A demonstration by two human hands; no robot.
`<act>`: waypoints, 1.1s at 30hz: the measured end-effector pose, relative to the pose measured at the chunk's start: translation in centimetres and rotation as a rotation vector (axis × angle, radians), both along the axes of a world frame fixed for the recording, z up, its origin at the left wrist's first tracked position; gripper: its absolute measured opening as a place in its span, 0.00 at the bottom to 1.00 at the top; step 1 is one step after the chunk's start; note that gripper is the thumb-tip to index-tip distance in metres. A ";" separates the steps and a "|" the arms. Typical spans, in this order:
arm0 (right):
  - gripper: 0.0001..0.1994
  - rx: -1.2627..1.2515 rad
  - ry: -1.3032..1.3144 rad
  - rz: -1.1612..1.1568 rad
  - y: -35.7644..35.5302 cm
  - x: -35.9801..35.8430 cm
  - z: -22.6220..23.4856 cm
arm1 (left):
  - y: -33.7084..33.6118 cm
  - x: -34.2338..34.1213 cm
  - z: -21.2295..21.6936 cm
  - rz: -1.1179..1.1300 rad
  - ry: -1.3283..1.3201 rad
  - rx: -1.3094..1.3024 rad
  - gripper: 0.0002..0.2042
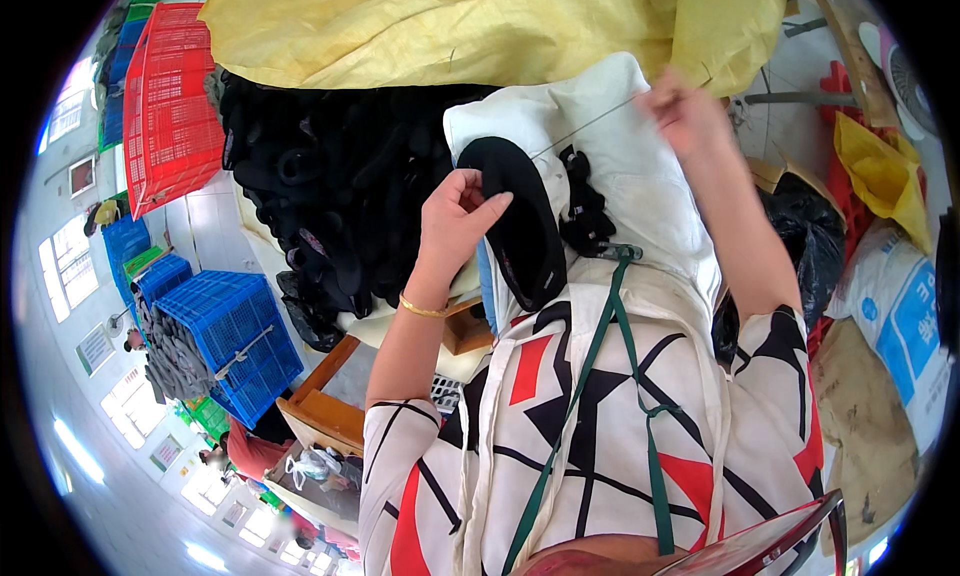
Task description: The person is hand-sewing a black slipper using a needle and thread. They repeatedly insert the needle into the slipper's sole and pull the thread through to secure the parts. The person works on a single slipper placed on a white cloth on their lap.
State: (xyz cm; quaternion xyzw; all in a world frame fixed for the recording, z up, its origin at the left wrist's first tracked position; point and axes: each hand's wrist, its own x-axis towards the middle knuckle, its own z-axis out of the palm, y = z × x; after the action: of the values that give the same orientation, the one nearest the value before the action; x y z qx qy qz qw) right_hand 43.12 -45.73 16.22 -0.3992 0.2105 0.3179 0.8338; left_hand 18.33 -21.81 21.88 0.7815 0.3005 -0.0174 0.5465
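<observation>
My left hand (462,216) pinches the upper edge of a black, shoe-shaped fabric piece (540,216), with its thumb on the near side. The piece is long and rounded, with a dark hollow running along it. From its right edge a dark thread (590,126) runs taut, up and to the right, to my right hand (680,111). That hand is raised, blurred by motion, its fingers closed on the thread; whether a needle is there I cannot tell. Beneath lies a white cloth (650,186), and a small bundle of black strips (585,206) rests on it.
A large heap of similar black pieces (300,186) lies to the left, below a yellow sheet (480,36). Red (170,106) and blue (235,326) crates stand farther left. A green cord (600,356) hangs down my front. Sacks (890,306) and a black bag (800,236) are at right.
</observation>
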 end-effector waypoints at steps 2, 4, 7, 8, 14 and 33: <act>0.02 -0.103 0.006 -0.468 -4.7 5.8 -0.6 | -0.7 -0.2 0.5 -0.041 -0.073 0.199 0.10; 0.04 -0.115 -0.278 -0.642 -7.4 7.7 -1.0 | -1.5 0.1 0.8 -0.075 -0.206 0.492 0.07; 0.09 -0.393 -0.551 -0.446 -4.0 4.4 1.1 | -1.3 -1.3 0.2 -0.444 -0.439 1.133 0.09; 0.10 -0.540 -0.591 -0.201 -2.0 2.0 1.9 | -1.5 -1.3 0.2 -0.467 -0.458 1.152 0.09; 0.08 -0.714 -1.698 0.686 5.5 -8.3 1.8 | -2.2 -0.1 1.4 -0.445 -0.249 1.177 0.21; 0.14 0.298 0.001 0.375 12.0 -12.2 7.3 | -1.1 0.0 -0.3 -0.332 -0.217 0.928 0.24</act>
State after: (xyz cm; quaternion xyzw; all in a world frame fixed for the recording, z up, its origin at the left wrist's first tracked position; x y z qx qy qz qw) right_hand 30.93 -33.76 23.48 -0.3036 0.0841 0.4950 0.8098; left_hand 18.37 -22.93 21.60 0.9767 0.0895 0.1125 0.1596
